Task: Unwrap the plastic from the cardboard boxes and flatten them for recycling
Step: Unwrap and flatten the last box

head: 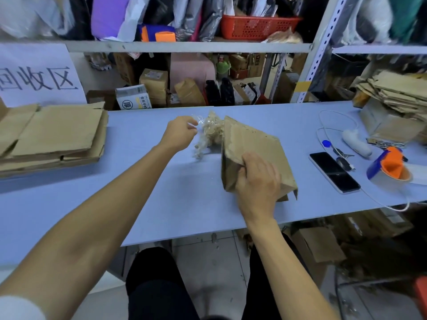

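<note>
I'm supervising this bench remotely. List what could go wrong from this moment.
1. The left hand pinches only a thin strand of the plastic wrap; it may tear, leaving wrap stuck on the cardboard box.
2. The right hand grips just one corner, so a hard pull could tip the box.
3. The phone and keys lie close; a sliding box might knock them.

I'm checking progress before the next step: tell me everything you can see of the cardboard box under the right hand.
The cardboard box is plain brown and worn, with scuffed patches. It stands tilted on the blue table, partly collapsed, one flap hanging at its near right corner. The right hand grips its near edge. A crumpled clear plastic wrap trails from its far left corner, pinched by the left hand.
</note>
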